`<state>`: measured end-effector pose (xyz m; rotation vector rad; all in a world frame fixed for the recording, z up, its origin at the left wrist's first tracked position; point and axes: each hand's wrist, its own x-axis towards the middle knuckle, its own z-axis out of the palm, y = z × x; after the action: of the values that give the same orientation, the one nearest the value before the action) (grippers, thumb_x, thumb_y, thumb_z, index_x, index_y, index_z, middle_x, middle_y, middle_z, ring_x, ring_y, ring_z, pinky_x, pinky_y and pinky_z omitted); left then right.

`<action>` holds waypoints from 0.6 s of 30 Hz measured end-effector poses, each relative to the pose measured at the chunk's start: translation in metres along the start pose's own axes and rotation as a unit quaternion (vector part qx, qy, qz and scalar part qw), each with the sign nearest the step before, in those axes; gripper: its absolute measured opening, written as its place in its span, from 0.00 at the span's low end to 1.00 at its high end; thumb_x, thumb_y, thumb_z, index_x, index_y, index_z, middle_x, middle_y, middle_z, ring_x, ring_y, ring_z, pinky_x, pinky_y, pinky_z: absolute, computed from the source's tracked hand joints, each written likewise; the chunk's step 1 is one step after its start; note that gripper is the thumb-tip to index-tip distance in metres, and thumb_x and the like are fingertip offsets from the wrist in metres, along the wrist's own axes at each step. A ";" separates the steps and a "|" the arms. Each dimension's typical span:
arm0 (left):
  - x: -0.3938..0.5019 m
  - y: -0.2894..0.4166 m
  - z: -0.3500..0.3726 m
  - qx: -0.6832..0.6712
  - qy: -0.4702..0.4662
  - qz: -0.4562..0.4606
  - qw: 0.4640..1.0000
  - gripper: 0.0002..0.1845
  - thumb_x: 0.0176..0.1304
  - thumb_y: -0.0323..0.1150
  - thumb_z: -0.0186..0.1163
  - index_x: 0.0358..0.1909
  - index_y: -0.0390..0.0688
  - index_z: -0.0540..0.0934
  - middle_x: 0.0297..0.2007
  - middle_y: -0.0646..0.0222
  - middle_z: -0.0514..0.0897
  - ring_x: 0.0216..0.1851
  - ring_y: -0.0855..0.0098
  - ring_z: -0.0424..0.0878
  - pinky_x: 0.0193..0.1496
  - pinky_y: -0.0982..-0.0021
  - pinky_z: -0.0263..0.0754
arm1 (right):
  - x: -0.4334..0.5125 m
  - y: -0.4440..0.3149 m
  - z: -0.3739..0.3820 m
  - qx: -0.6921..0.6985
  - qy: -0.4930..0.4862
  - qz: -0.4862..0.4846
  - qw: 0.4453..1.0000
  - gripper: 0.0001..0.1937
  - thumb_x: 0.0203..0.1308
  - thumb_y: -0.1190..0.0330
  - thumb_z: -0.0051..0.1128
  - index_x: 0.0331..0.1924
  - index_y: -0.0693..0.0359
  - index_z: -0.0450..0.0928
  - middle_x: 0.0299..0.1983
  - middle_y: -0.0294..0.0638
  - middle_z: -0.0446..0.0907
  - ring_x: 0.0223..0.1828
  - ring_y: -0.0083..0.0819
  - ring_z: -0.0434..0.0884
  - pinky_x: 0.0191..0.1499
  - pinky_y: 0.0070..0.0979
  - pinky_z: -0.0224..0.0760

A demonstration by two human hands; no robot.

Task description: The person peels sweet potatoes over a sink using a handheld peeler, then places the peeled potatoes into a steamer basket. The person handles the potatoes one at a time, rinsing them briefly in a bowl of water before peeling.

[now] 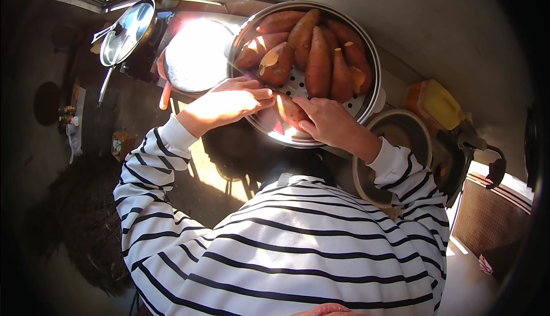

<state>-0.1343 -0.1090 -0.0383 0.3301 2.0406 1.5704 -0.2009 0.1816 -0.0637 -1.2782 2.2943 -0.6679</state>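
A round metal steamer pot [375,65] with a perforated steamer tray [296,85] holds several orange-skinned sweet potatoes [318,65], some with cut ends or bare patches. At the near side of the tray, my right hand [328,120] grips one sweet potato [290,110] between thumb and fingers. My left hand [240,98] reaches over the near left rim, its fingertips beside the upper left end of that same sweet potato. Whether the left hand holds anything under its fingers is hidden.
Left of the steamer lies a round lid [197,56], glaring in sunlight. Beyond it is a frying pan with a glass lid [126,32]. On the right stand a large metal basin [423,144], a yellow plastic jug [440,103] and a dark sink [447,161] with a faucet [475,141].
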 end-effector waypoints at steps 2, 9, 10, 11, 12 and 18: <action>0.000 0.001 0.001 -0.032 0.000 -0.003 0.999 0.22 0.73 0.29 0.63 0.62 0.28 0.73 0.55 0.60 0.77 0.73 0.53 0.73 0.78 0.59 0.68 | -0.002 -0.004 0.000 -0.033 0.006 0.000 0.999 0.27 0.60 0.61 0.70 0.61 0.59 0.74 0.42 0.52 0.82 0.45 0.54 0.84 0.47 0.46 0.80; -0.007 -0.005 -0.002 0.037 -0.015 0.041 0.998 0.24 0.76 0.35 0.60 0.67 0.31 0.74 0.58 0.60 0.77 0.70 0.55 0.75 0.74 0.61 0.71 | 0.002 -0.003 0.009 -0.041 0.020 0.005 0.999 0.26 0.62 0.60 0.68 0.61 0.59 0.73 0.44 0.51 0.80 0.46 0.54 0.84 0.47 0.47 0.79; -0.005 0.001 -0.003 0.121 -0.021 0.053 0.991 0.24 0.77 0.36 0.59 0.68 0.33 0.75 0.59 0.61 0.77 0.68 0.57 0.76 0.72 0.63 0.73 | 0.002 0.001 0.009 -0.021 0.023 0.003 1.000 0.26 0.62 0.60 0.68 0.61 0.59 0.72 0.44 0.52 0.81 0.46 0.54 0.84 0.46 0.47 0.79; -0.004 0.009 -0.007 0.280 -0.038 0.070 0.957 0.24 0.77 0.36 0.58 0.69 0.36 0.76 0.59 0.63 0.78 0.66 0.58 0.78 0.69 0.64 0.75 | 0.003 0.003 0.009 0.006 0.010 0.003 1.000 0.26 0.63 0.60 0.68 0.61 0.60 0.72 0.44 0.52 0.81 0.45 0.55 0.85 0.46 0.47 0.79; -0.003 0.016 -0.009 0.432 -0.053 0.084 0.897 0.23 0.77 0.37 0.57 0.69 0.39 0.77 0.60 0.64 0.78 0.63 0.60 0.79 0.67 0.66 0.76 | 0.004 0.003 0.008 0.033 -0.004 0.002 0.999 0.26 0.63 0.59 0.67 0.61 0.60 0.72 0.44 0.52 0.81 0.45 0.55 0.85 0.45 0.47 0.79; -0.009 0.015 -0.002 0.423 0.005 0.078 0.903 0.22 0.77 0.38 0.53 0.69 0.49 0.79 0.61 0.69 0.79 0.58 0.64 0.79 0.63 0.68 0.78 | 0.001 -0.013 0.001 -0.061 -0.011 0.010 0.998 0.28 0.67 0.57 0.65 0.65 0.61 0.72 0.44 0.54 0.81 0.42 0.57 0.85 0.45 0.48 0.79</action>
<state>-0.1300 -0.1113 -0.0214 0.8099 2.6590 0.6566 -0.1922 0.1747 -0.0569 -1.3093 2.3589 -0.5110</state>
